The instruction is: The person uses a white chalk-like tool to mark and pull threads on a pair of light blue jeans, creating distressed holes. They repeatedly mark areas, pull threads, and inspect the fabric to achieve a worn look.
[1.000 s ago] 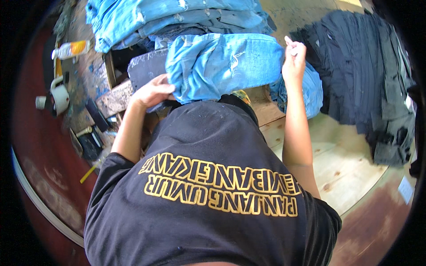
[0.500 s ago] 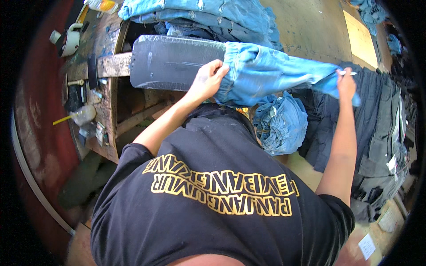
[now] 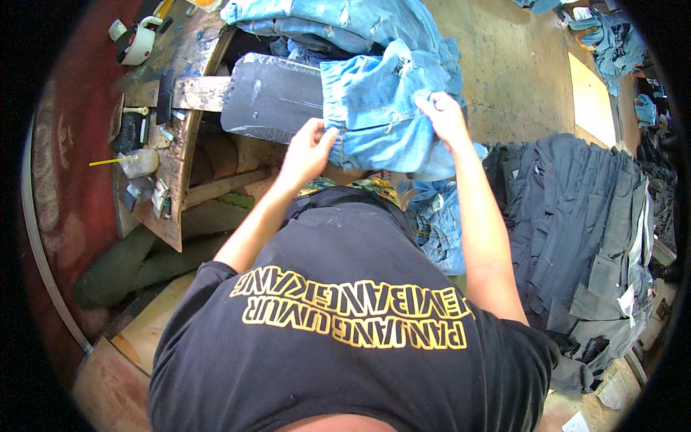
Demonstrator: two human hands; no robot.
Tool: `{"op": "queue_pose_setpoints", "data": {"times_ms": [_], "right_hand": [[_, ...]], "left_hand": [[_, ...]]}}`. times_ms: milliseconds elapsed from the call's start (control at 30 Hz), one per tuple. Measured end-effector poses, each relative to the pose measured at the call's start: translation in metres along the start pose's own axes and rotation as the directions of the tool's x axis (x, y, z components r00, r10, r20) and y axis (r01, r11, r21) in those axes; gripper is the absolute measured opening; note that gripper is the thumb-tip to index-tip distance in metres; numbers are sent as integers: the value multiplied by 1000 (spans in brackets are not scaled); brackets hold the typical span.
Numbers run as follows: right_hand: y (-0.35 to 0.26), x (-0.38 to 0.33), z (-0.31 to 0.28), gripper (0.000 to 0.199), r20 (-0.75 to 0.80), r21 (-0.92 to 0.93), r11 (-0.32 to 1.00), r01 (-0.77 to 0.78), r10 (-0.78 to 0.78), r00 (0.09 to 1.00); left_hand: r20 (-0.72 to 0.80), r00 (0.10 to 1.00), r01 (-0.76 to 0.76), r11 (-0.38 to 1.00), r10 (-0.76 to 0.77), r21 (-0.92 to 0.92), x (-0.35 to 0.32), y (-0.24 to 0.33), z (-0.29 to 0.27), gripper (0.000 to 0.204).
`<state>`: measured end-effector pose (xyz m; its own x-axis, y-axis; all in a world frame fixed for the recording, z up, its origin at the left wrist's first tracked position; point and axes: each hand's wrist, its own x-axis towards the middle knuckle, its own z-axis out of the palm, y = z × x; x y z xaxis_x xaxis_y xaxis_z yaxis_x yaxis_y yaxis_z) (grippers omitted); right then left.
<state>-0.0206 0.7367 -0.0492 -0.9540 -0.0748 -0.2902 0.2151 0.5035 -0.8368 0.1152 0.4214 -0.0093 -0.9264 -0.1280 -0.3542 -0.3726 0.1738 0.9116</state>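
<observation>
A light blue denim garment [image 3: 371, 122] with a gathered elastic edge is pulled over the right part of a black board [image 3: 270, 97]. The board's rounded left end stays bare. At the elastic edge, my left hand [image 3: 309, 151] pinches the cloth on the near side. My right hand [image 3: 446, 122] has its fingers closed on the upper face of the denim, farther right. A small pale spot shows by its fingers, too small to name. Loose stitching marks the cloth between the hands. The garment's right end hangs in folds below my right wrist.
Behind the board lies a pile of blue denim [image 3: 338, 18]. Another blue bundle [image 3: 435, 223] sits below my right forearm. Dark trousers [image 3: 561, 223] are stacked at right. On the left, a worn wooden bench [image 3: 205, 61] carries a white tape dispenser [image 3: 137, 47] and a plastic cup [image 3: 138, 163].
My right hand has come in from the far right to the middle of the garment. The stretched-out leg is now bunched, and the elastic edge sits farther left on the board.
</observation>
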Motion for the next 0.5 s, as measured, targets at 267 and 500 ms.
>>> {"op": "queue_pose_setpoints", "data": {"times_ms": [267, 500], "right_hand": [[-77, 86, 73, 44, 6, -23, 975, 221, -221, 975], [-114, 31, 83, 34, 164, -420, 845, 331, -288, 944]], "left_hand": [[-291, 863, -100, 705, 413, 702, 88, 12, -95, 17], [-311, 826, -72, 635, 471, 769, 124, -19, -214, 28]]}}
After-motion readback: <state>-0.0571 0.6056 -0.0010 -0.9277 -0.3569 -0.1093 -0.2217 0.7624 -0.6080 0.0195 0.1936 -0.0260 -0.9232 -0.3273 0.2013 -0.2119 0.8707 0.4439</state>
